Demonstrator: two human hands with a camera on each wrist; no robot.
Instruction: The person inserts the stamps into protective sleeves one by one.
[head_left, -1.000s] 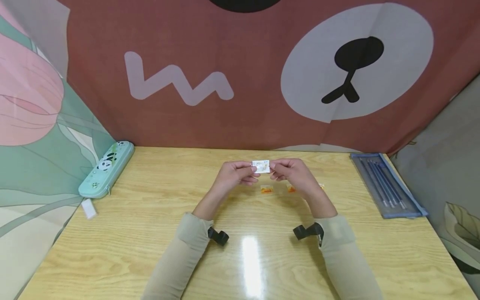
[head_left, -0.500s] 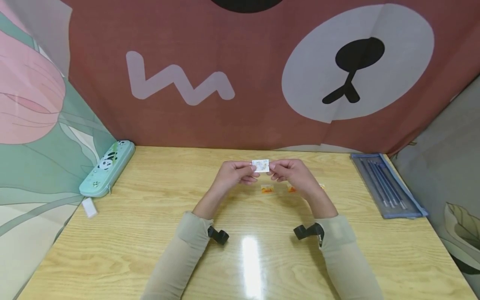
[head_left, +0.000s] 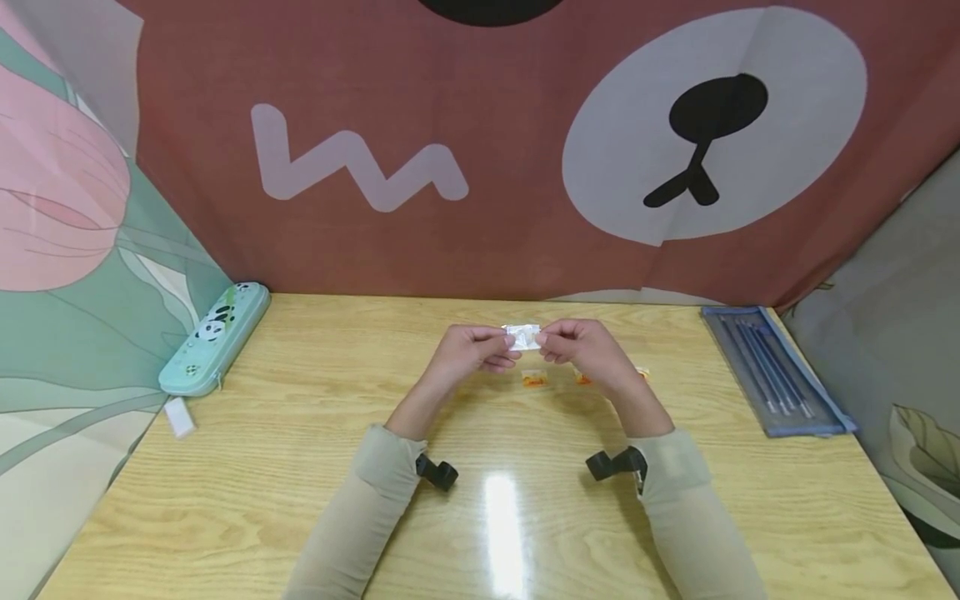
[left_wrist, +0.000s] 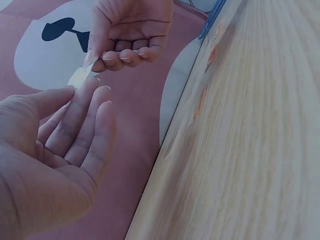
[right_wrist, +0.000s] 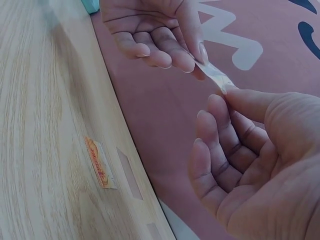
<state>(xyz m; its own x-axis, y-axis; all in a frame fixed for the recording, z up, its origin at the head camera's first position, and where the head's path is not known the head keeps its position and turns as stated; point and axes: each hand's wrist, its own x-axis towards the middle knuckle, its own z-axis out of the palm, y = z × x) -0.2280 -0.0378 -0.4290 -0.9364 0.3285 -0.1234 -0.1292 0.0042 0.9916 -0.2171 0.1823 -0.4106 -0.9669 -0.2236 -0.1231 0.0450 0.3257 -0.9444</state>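
Observation:
A small white packet (head_left: 523, 337) with a shiny face is held up above the far part of the table. My left hand (head_left: 472, 348) pinches its left end between thumb and fingers. The right end is pinched by my right hand (head_left: 587, 348). In the left wrist view, the packet (left_wrist: 81, 76) spans the gap between both hands' fingertips; its thin edge shows in the right wrist view. Below the hands, a small orange-and-white packet (head_left: 535, 378) lies flat on the table. Two more orange packets lie to its right, partly hidden by my right hand and wrist.
At the far left of the wooden table (head_left: 300, 500) lies a mint pencil case (head_left: 213, 337) with pandas, a white tag (head_left: 178, 417) beside it. A blue mesh pouch (head_left: 776, 371) with several pencils lies at the right. Printed cloth (head_left: 360, 250) stands behind the table.
The packet has tilted between my fingers, and its face now looks crinkled and shiny rather than flat and printed. Both hands have dipped very slightly, and my right thumb reaches further over the packet.

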